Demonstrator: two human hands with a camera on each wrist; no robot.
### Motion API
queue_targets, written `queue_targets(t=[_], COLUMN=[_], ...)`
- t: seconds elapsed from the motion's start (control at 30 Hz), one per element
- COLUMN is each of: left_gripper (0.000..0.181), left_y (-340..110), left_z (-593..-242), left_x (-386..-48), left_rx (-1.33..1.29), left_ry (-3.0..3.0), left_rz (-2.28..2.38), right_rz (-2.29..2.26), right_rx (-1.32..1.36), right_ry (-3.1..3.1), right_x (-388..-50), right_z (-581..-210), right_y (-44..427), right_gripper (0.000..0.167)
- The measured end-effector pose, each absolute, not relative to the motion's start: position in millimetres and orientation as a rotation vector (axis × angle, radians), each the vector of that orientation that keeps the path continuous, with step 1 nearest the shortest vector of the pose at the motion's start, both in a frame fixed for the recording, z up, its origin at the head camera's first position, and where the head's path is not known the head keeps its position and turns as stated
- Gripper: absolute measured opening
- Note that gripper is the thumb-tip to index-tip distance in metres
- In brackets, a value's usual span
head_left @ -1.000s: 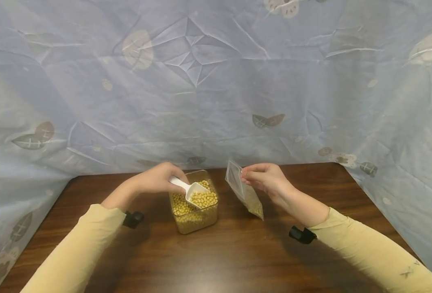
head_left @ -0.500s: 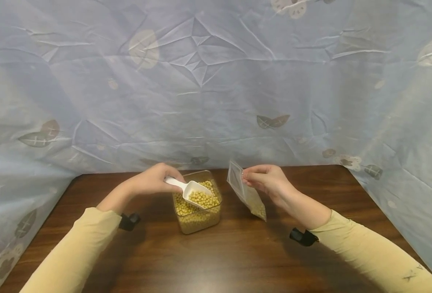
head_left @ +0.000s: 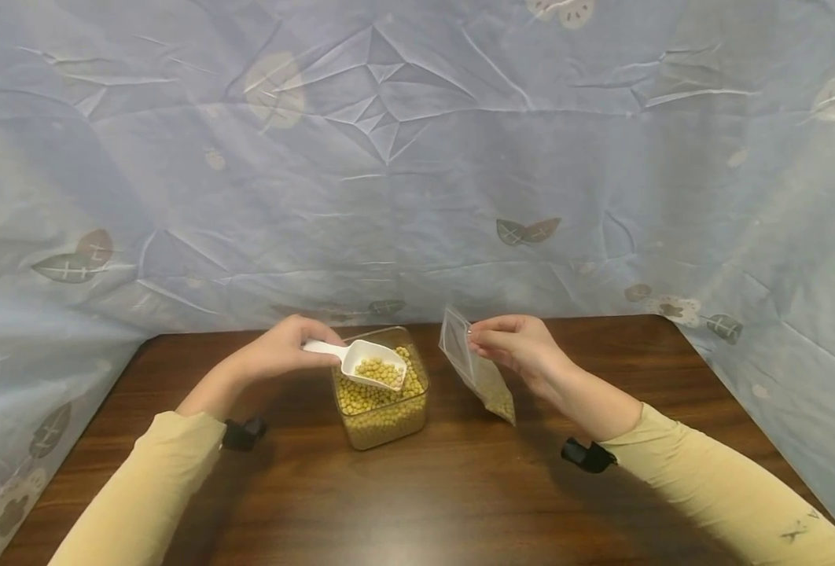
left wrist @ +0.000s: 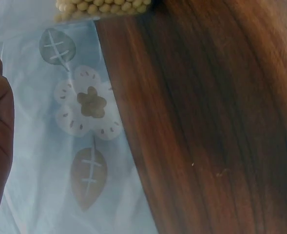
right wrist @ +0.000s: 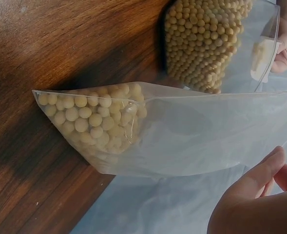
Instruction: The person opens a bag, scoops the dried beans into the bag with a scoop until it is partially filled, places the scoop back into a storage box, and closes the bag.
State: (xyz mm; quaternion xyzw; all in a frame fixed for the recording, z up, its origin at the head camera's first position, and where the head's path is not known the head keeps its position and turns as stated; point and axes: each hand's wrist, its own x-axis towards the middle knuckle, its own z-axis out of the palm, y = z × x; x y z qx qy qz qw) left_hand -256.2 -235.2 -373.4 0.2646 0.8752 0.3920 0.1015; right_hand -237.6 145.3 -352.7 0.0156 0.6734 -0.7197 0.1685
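"Starting from the left, what is there?"
"The left hand [head_left: 286,346], fingers curled round the handle of a white scoop [head_left: 354,355]. The scoop points right, away from the hand, with its bowl over an open clear container [head_left: 391,337]."
"Is there anything in the bowl?"
"Yes, some yellow beans [head_left: 371,368]. I can't tell whether its underside touches those in the container, which stands upright on the table [head_left: 417,503], just to the right of that hand."
"And farther right?"
"A clear bag [head_left: 461,355], near the container but apart from it. It hangs slanting to the left of the right hand [head_left: 520,350], whose thumb and fingers are closed in a pinch on its upper edge. Beans sit in its bottom corner."
"How many of each?"
"Two hands, one scoop, one container, one bag. The beans are too many to count: a small heap in the scoop, more in the bag, most in the container."
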Motion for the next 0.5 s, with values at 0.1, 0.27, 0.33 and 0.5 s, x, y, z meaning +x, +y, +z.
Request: queue_targets(t=[0.1,0.27,0.33,0.5], left_gripper=[0.022,0.023,0.024,0.026], left_y=[-237.2,-237.3,-236.7,-235.2], left_z=[-376.5,-381.5,-383.8,-386.1], left_x=[-255.8,-255.9,-255.5,-253.3], left_rx=[0.744,0.699,0.687,0.647], left_ry=[2.557,2.531,2.518,2.506], left_rz=[1.217,1.293,1.326,1.373], right_rz=[-2.05,-2.063,-2.067,-2.06], right_rx=[0.046,0.032,0.032,0.026], right_ry=[1.91,1.901,1.898,1.908], right_x=[-237.7,-238.7,-238.6,-237.4], right_z=[-352.6,-353.4,-353.8,-354.7], right_y=[145.3,144.4,143.5,141.5], right_gripper=[0.013,0.014,0.012,0.023])
